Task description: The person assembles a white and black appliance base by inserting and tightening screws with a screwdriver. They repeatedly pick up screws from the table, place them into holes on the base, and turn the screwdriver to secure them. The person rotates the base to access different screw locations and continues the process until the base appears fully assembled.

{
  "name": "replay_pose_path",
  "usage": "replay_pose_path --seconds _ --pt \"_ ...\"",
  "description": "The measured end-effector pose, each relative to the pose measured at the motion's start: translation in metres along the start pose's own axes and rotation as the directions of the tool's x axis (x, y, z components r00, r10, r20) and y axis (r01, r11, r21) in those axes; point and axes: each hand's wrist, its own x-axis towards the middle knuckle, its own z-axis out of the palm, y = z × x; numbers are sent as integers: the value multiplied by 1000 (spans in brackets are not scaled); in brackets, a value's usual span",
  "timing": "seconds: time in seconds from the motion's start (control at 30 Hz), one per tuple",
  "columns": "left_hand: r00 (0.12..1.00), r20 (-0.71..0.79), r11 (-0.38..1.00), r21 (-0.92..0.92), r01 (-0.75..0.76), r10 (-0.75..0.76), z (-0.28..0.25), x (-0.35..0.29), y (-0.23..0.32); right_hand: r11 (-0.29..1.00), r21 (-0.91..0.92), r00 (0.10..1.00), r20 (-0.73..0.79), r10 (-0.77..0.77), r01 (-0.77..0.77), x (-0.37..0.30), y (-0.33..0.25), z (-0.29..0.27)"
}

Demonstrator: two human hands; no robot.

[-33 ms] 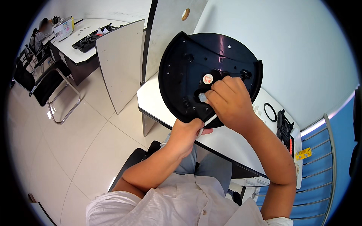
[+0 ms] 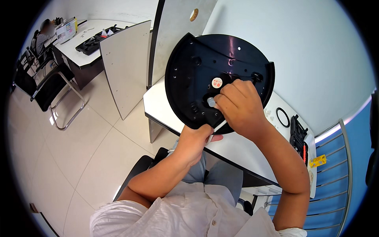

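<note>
A round black plastic housing point(image 2: 241, 59), with a raised rim and a flat-cut notch, is held up tilted above the white table. My left hand point(image 2: 195, 142) grips its lower edge, thumb on the near side. A white cord point(image 2: 220, 126) runs between my left thumb and the underside of my right hand. My right hand point(image 2: 241, 108) is closed over the inner face, its fingertips pinching a small grey cylindrical piece point(image 2: 211, 102) near the centre. Just above that piece sits a round white sticker point(image 2: 216, 82) with red print. My right fingers partly hide the grey piece.
Beyond the housing, the white table point(image 2: 252, 154) carries a black ring point(image 2: 282, 117), small clear parts and a black tool case point(image 2: 298, 134). A grey partition point(image 2: 128, 67) stands to the left. Metal rails point(image 2: 343, 166) are at the right. Another person point(image 2: 42, 37) sits far left.
The black housing has shifted very slightly left. Both hands keep their hold and hardly move.
</note>
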Motion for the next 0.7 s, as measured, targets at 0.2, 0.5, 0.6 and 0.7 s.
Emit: replay_pose_path --seconds 0.2,0.5,0.6,0.7 --pt "999 27 999 -1 -33 33 -7 1 2 1000 -17 1000 1 2 -2 4 1 3" --pt "997 -66 999 -11 -51 50 -3 0 2 1000 19 1000 11 12 -12 2 -1 4" --pt "998 -43 999 11 -48 49 -8 2 -1 1000 26 1000 -19 12 -11 2 -4 8" --pt "997 -55 999 13 -47 48 -1 1 1 999 9 999 -18 31 -31 -1 -6 10"
